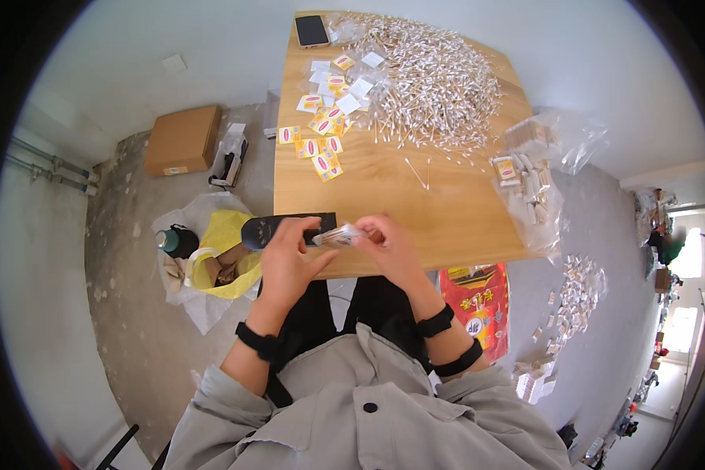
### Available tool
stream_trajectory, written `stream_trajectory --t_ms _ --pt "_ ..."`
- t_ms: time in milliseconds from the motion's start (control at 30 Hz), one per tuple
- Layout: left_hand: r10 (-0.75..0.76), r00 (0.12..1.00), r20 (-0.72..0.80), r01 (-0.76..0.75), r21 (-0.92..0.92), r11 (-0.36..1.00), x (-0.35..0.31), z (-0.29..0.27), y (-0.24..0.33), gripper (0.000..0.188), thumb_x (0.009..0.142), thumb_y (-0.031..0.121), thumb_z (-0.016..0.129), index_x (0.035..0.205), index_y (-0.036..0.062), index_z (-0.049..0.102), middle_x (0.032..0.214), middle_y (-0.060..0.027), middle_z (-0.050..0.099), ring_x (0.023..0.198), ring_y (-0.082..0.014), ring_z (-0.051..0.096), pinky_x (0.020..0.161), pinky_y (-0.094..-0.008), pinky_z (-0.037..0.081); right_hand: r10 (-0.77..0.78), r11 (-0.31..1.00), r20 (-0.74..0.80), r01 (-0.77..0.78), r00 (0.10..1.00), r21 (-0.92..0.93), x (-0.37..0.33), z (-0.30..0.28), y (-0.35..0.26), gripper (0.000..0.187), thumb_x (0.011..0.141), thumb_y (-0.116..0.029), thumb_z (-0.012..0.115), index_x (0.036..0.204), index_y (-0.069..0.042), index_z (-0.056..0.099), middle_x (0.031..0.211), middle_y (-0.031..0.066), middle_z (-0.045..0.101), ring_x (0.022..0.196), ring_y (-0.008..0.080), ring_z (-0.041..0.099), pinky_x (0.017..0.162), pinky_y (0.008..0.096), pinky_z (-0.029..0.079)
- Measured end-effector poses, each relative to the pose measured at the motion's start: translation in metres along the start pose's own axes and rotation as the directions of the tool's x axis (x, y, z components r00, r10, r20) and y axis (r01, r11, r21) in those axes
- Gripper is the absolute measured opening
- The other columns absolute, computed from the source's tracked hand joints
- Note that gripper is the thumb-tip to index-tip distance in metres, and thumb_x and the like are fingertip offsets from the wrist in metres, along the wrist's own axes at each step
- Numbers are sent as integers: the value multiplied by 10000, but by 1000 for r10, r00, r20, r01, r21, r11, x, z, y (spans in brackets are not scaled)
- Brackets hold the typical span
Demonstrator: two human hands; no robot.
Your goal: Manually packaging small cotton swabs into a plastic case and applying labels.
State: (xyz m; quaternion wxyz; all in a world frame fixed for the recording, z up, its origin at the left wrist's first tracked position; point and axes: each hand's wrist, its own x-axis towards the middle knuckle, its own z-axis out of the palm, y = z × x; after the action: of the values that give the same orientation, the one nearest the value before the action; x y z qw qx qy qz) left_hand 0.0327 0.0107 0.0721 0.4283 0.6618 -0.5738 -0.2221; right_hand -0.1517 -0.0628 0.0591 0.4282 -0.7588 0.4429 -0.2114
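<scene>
From my end of the link, I have both hands above the near edge of the wooden table [446, 223]. My right hand [390, 251] pinches a small clear packet [340, 234], which seems to contain cotton swabs, by its right end. My left hand [284, 262] is spread, thumb and fingers apart near the packet's other end; I cannot tell whether they touch it. Just behind lies a black box [261, 233], jutting past the table's left side.

What worries me is the one-sided hold: if that pinch slackens while the left fingers stand apart, the packet could drop. If its mouth is unsealed, which I cannot make out, a tilt might spill the contents. A knock from my left hand could tip the overhanging box off. Farther in, a careless sweep could scatter the yellow-and-white cards [308, 148] or spread the loose pile of cotton swabs [435, 82]. The clear plastic bag [536, 192] of packets slumps over the right edge, so a tug might bring it down.
</scene>
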Motion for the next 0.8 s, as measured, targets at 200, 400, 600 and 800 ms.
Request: stream_trajectory --t_ms 200,400,600,800 --pt "-9 1000 -9 7 -249 968 7 -10 52 397 653 55 822 1005 25 642 912 -67 580 757 -160 537 695 -272 457 106 -36 224 -221 969 975 -26 17 26 390 906 -149 651 1269 -102 516 1093 31 630 859 83 595 844 265 505" --pt "66 985 -161 -119 -346 931 -3 17 73 273 674 12 798 902 23 647 855 -81 577 768 -179 583 666 -274 464 27 -183 278 -269 960 946 -38 36 27 438 905 -205 661 1297 -124 484 1210 30 592 1002 135 609 908 311 503" --pt "200 953 -226 -236 -150 960 -2 19 74 282 641 27 817 896 38 697 828 -59 571 779 -200 572 663 -299 461 -91 -190 280 -293 956 937 -39 42 31 443 909 -274 655 1286 -112 487 1236 36 587 1130 186 585 960 361 487" --pt "218 949 -230 -252 -132 959 -3 19 75 273 652 97 805 916 89 737 778 -38 566 726 -212 535 682 -328 382 -72 -160 311 -319 948 934 -40 46 28 459 899 -326 662 1269 -108 498 1224 32 586 1147 180 564 989 368 458"
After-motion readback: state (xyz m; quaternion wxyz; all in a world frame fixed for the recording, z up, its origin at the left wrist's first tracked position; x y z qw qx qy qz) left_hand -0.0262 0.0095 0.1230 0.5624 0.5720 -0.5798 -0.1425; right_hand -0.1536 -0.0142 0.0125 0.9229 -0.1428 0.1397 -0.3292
